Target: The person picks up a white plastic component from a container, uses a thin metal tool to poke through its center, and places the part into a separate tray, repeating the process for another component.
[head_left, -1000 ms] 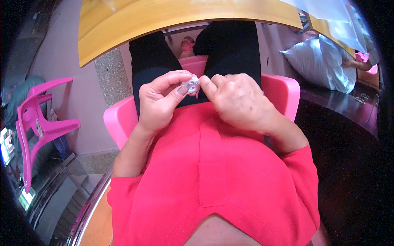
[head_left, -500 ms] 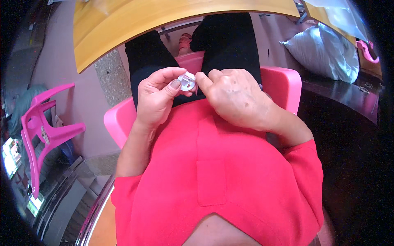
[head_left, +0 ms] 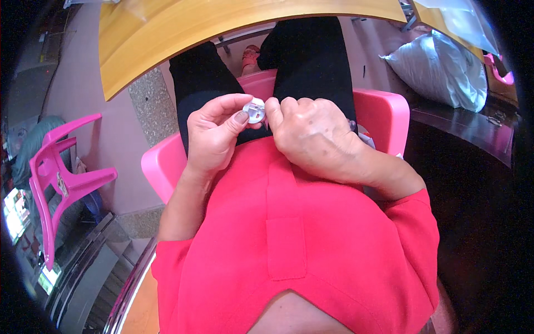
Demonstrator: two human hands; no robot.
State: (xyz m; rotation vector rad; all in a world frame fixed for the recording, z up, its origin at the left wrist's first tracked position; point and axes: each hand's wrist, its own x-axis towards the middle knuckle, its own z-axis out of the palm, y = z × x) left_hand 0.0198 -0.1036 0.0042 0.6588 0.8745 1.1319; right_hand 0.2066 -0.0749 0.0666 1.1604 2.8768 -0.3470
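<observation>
Above my lap, my left hand [head_left: 216, 128] pinches a small round white plastic piece [head_left: 255, 111] between thumb and fingertips. Its face shows a recess with slots and a small reddish spot. My right hand [head_left: 314, 133] is closed, back of the hand up, with its thumb and curled forefinger close against the piece's right side. What those fingers grip is hidden beneath the hand. A small dark end [head_left: 352, 126] shows at the fist's outer side, and something pale [head_left: 365, 140] is partly visible by the wrist.
A yellow wooden tabletop [head_left: 245, 25] spans the space ahead of my knees. I sit on a pink plastic chair [head_left: 384, 119]. Another pink chair [head_left: 55, 167] stands at the left. A stuffed white sack [head_left: 439, 72] lies at the far right beside a dark glossy surface [head_left: 467, 131].
The white piece has turned slightly in my left fingers. My right hand has shifted a little left and rotated, and the pale thing by its wrist now shows more.
</observation>
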